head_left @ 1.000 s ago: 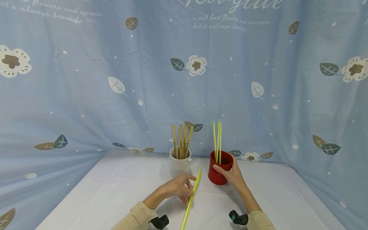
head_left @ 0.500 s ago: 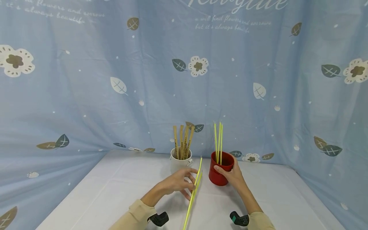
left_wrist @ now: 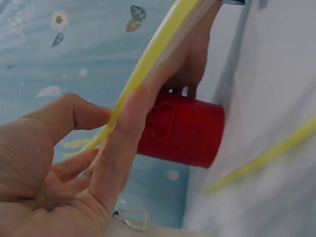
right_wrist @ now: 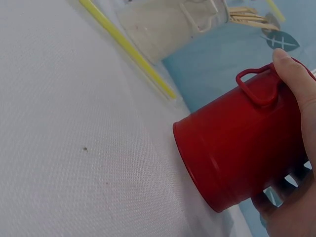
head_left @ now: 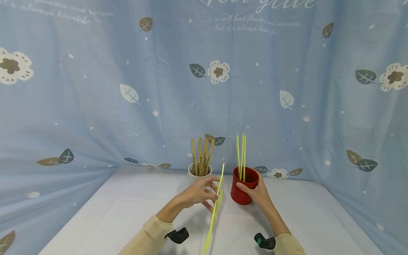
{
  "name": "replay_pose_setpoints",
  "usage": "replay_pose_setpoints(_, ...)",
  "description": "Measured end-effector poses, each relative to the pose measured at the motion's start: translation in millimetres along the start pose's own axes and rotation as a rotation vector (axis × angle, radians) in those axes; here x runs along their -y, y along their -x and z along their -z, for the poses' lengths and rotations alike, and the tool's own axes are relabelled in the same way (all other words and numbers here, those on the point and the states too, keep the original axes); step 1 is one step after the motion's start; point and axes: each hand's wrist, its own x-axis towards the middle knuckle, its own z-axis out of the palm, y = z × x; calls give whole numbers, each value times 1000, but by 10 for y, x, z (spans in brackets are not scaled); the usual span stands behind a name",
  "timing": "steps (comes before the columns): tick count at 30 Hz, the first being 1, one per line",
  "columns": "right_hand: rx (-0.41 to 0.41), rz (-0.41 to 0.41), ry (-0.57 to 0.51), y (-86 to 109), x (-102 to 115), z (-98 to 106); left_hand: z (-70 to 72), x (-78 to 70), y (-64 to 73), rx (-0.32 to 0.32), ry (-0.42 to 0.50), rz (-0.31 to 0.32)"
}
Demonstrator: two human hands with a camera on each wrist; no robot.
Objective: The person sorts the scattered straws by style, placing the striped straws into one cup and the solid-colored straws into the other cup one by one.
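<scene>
My left hand [head_left: 199,194] pinches a long yellow straw [left_wrist: 148,59] in a clear wrapper between thumb and fingers, its far end raised and leaning. A second yellow straw [right_wrist: 128,47], also wrapped, lies on the white table below it. With thumb at the front near the rim and fingers round the far side, my right hand [head_left: 259,193] grips a red metal bucket [head_left: 239,194]. Several yellow straws [head_left: 241,156] stand in that bucket. The small red wire handle [right_wrist: 259,94] shows on its side in the right wrist view.
Left of the red bucket stands a white bucket [head_left: 192,178] holding several tan sticks [head_left: 200,159] with dark print. My left hand partly covers it in the head view. A blue patterned curtain [head_left: 175,88] hangs behind the white table [head_left: 127,198].
My left hand has lifted one straw off the other and moved it upward and away from me, so the two now stand apart. The right hand and red bucket have stayed put.
</scene>
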Motion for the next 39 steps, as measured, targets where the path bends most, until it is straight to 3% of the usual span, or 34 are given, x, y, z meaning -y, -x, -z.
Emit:
replay_pose_setpoints(13,14,8,-23,9,1,4,-46,-267,-231,11,-34,-83)
replay_pose_setpoints(23,40,-16,-16,184,367,48,-41,-420,-341,-15,-38,-132)
replay_pose_setpoints(33,12,-11,3,27,44,14,-30,-531,-362,-57,-24,-153)
replay_pose_setpoints(39,7,7,-1,1,-13,0,-32,-589,-382,-88,-31,-195)
